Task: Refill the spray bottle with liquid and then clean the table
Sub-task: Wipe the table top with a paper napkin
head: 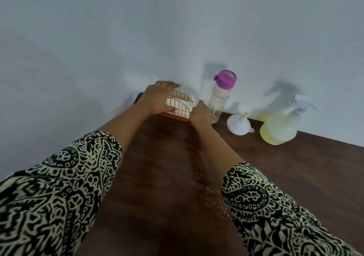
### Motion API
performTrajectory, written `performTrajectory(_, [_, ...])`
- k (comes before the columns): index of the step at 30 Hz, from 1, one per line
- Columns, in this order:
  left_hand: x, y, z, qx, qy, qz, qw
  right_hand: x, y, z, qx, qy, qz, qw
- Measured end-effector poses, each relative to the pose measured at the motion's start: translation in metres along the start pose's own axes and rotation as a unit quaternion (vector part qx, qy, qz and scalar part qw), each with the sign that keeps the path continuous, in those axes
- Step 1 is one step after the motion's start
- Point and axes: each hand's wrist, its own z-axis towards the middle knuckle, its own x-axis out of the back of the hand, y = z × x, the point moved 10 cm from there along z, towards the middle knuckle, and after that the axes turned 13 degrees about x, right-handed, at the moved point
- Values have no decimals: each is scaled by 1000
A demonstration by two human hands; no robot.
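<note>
Dark wood table (167, 177), faint streaks down its middle. Patterned black-and-cream sleeves (59, 186) nearest. Left hand (155, 96) clasped the gold wire rack (180, 106), fingers over its top, thumb at its front. Right hand (200, 114) at the rack's right end, fingers hidden: grip cannot be told. Just right: clear bottle (219, 102) with purple lid, upturned white funnel (238, 124), then spray bottle (279, 128), yellow liquid low inside, untouched. Pale wall (137, 29) behind
</note>
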Motion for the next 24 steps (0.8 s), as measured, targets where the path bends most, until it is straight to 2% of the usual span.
performTrajectory(4, [-9,-16,12,-22,-6,-29,999,-5,9,10,-47,30,15,998])
performTrajectory(11, [-6,-17,15,-49,11,-59,997,1,1,15,-19,65,-49,997])
performTrajectory(20, [-13,-20,15,-42,22,-70,996,21,-32,14,123,83,-204,968])
performTrajectory(24, [-13,-21,14,-39,11,-70,997,33,-51,8,197,111,-159,961])
